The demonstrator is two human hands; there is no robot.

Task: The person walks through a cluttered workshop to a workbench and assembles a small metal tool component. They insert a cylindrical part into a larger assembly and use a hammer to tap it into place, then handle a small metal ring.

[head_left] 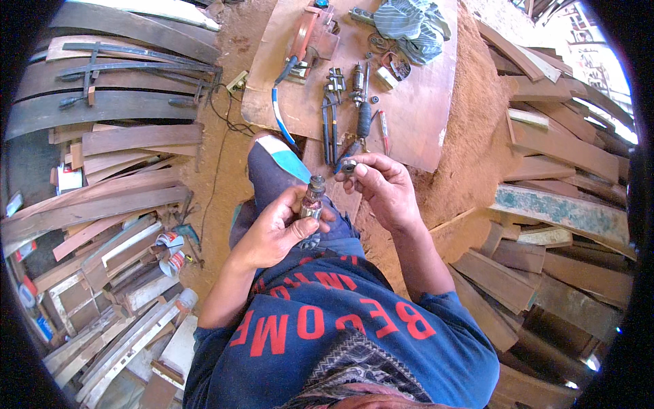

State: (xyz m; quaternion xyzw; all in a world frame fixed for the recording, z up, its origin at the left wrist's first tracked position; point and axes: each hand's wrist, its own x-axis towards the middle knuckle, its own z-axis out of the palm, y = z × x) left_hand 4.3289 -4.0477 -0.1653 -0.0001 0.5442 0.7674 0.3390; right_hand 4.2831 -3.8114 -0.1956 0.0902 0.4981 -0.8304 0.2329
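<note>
My left hand (274, 235) is closed around a motor armature (313, 194), held upright in front of my shirt. Its narrow shaft end points up, and my fingers cover part of the body. Just to the right and a little farther away, my right hand (394, 194) pinches a small ring-shaped metal bearing (349, 167) between thumb and fingers. The bearing is close to the armature's shaft end but apart from it. Beyond my hands lie long-handled pliers (330, 126), a dark part with a ribbed black sleeve (364, 119) and a thin red-handled tool (384, 129).
A wooden board (426, 123) lies ahead on sawdust (473, 116). On it are a reddish power-tool housing (303, 34), a striped cloth (412, 27) and small parts. Planks (562, 140) are stacked at right; planks and bar clamps (136, 68) at left. A dark cable (216, 160) crosses the ground.
</note>
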